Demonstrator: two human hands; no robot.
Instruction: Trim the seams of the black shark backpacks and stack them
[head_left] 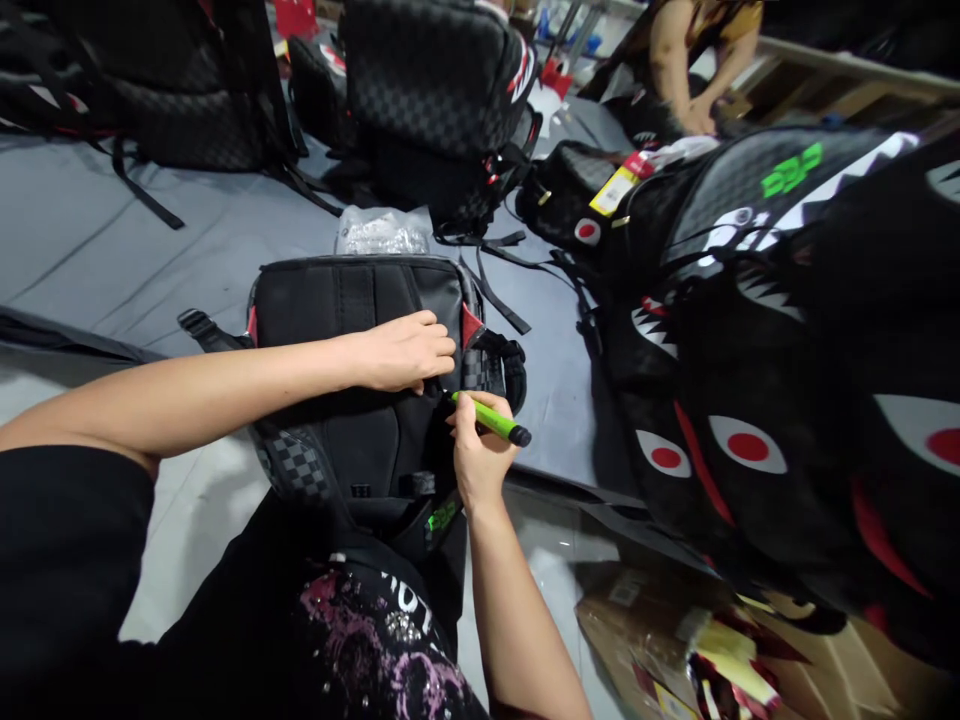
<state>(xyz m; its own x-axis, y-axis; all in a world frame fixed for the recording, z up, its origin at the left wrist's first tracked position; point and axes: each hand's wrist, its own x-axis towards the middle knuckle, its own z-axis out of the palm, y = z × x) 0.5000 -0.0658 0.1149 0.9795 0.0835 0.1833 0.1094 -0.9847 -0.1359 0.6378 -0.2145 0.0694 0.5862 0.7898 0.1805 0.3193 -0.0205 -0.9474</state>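
A black backpack (300,300) lies back panel up at the table's near edge, with grey checkered sides and small red patches. My left hand (409,350) reaches across it, its curled fingers closed on the black fabric near the right side. Just below, my right hand (484,455) grips a slim green marker (491,418) with a black end. The marker's front end points left, at the spot beside my left fingertips. Exactly what it touches there is too dark to make out. Bubble-wrapped plastic (382,231) sits behind the backpack's top.
More backpacks with shark-face prints (750,440) crowd the right side. Upright checkered backpacks (431,90) stand along the back of the grey-covered table (97,240). A cardboard box (622,630) is on the floor at lower right. Another person's arms (679,70) show at the far side.
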